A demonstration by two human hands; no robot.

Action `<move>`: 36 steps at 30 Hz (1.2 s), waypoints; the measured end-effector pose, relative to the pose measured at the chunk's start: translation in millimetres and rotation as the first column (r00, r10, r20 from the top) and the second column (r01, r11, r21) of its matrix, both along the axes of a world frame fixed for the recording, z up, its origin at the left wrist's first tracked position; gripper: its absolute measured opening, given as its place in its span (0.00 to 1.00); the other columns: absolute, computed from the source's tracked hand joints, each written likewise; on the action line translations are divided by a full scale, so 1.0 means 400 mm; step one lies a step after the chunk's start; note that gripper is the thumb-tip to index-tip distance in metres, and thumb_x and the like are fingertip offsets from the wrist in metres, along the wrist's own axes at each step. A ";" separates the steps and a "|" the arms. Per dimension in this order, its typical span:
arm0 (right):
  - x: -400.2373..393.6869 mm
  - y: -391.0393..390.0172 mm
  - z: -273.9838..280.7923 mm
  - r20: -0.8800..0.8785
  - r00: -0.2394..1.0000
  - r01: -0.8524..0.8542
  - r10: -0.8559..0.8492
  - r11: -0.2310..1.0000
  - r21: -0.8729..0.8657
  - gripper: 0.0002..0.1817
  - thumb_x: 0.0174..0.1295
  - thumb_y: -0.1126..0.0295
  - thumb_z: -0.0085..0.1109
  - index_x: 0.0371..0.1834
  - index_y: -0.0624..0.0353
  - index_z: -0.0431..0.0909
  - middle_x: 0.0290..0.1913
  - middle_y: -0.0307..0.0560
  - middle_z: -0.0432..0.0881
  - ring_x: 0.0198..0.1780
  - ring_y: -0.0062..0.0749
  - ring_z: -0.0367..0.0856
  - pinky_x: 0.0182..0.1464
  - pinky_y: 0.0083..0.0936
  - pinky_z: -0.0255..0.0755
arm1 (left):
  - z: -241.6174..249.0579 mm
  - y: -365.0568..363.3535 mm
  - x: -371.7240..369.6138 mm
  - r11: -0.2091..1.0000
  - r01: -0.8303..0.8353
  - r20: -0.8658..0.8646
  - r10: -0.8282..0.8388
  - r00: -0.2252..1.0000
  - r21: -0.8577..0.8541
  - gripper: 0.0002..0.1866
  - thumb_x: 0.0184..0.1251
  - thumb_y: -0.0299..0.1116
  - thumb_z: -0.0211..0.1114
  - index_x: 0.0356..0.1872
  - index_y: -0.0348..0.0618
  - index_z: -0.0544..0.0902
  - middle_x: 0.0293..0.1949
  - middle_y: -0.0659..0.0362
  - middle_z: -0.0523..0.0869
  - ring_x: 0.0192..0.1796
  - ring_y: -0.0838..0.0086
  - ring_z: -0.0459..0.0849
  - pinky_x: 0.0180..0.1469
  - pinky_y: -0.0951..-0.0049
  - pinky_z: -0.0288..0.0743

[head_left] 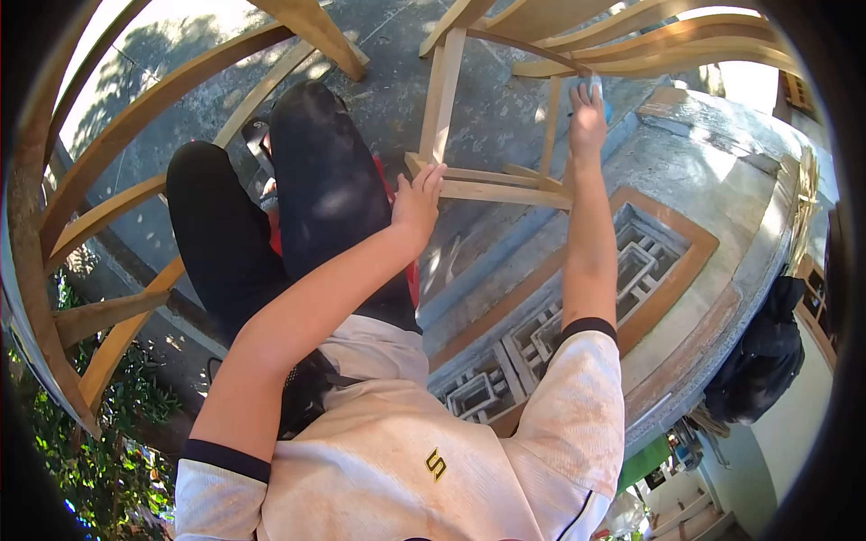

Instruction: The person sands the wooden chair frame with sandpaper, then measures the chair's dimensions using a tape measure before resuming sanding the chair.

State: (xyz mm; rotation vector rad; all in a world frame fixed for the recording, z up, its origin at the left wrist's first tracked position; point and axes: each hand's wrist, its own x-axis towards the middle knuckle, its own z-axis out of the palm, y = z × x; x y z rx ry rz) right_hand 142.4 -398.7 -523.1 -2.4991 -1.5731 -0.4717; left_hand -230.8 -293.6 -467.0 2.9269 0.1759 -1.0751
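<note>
A pale wooden frame [501,191] with thin legs and rails stands in front of me, joined to long curved slats at the upper right. My left hand [418,209] is at the frame's near corner, its fingers bent over the wood. Stretched out further to the right, my right hand [588,122] is closed at the end of a dark curved rail [532,49]. Something blue [607,112] shows beside its palm and fingers, mostly hidden by the hand.
Curved wooden pieces [135,135] arch along the left, above leafy plants [126,397]. My knees [316,171] are bent over the grey concrete floor [388,45]. On the right is a weathered ledge [695,153] with a wood-framed grille [672,243]; a black cloth [762,361] hangs beyond.
</note>
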 end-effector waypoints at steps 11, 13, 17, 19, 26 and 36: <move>-0.047 -0.229 -0.022 -0.119 0.940 -0.280 0.318 0.526 -0.803 0.10 0.65 0.68 0.55 0.40 0.52 0.88 0.46 0.39 0.89 0.68 0.31 0.75 0.79 0.35 0.58 | 0.031 0.017 0.014 0.993 -0.040 -0.098 0.029 0.995 -0.110 0.61 0.57 0.64 0.74 0.83 0.37 0.53 0.86 0.52 0.39 0.86 0.61 0.43 0.77 0.52 0.60; -0.005 -0.156 -0.007 -0.107 0.956 -0.238 0.275 0.505 -0.829 0.10 0.65 0.68 0.55 0.41 0.51 0.88 0.50 0.39 0.88 0.70 0.31 0.74 0.80 0.35 0.57 | 0.025 0.027 0.011 0.989 -0.052 -0.086 0.040 0.995 -0.141 0.63 0.55 0.65 0.75 0.83 0.37 0.53 0.86 0.53 0.39 0.86 0.62 0.43 0.77 0.52 0.59; 0.047 -0.008 0.041 0.226 0.957 0.053 0.180 0.659 -0.751 0.11 0.65 0.69 0.54 0.42 0.51 0.88 0.56 0.41 0.87 0.72 0.35 0.74 0.81 0.40 0.54 | 0.035 0.048 0.005 0.977 -0.054 -0.096 0.035 0.995 -0.206 0.62 0.56 0.65 0.74 0.83 0.38 0.53 0.86 0.55 0.39 0.86 0.65 0.43 0.78 0.52 0.58; 0.046 0.023 0.051 0.277 0.940 -0.034 0.201 0.861 -0.507 0.11 0.65 0.70 0.54 0.42 0.53 0.88 0.57 0.44 0.86 0.71 0.37 0.75 0.81 0.43 0.53 | 0.030 0.057 0.003 0.970 -0.063 -0.112 0.037 0.993 -0.236 0.61 0.56 0.65 0.74 0.83 0.39 0.54 0.87 0.57 0.39 0.86 0.65 0.43 0.78 0.52 0.58; -0.185 -0.188 0.001 -0.548 0.761 -0.247 -0.346 0.627 -0.739 0.23 0.58 0.79 0.54 0.57 0.55 0.87 0.46 0.65 0.88 0.53 0.60 0.86 0.59 0.46 0.77 | 0.016 0.051 0.023 0.968 -0.078 -0.158 0.041 0.987 -0.240 0.61 0.58 0.66 0.72 0.84 0.41 0.51 0.87 0.59 0.37 0.87 0.66 0.40 0.79 0.49 0.54; -0.200 0.312 0.545 -0.096 0.995 0.019 0.034 0.863 0.504 0.35 0.54 0.90 0.46 0.69 0.63 0.76 0.73 0.59 0.73 0.76 0.53 0.69 0.74 0.43 0.67 | 0.018 0.056 -0.004 0.970 -0.018 -0.055 0.004 0.998 -0.241 0.59 0.60 0.65 0.68 0.83 0.38 0.52 0.86 0.55 0.41 0.86 0.64 0.44 0.77 0.42 0.58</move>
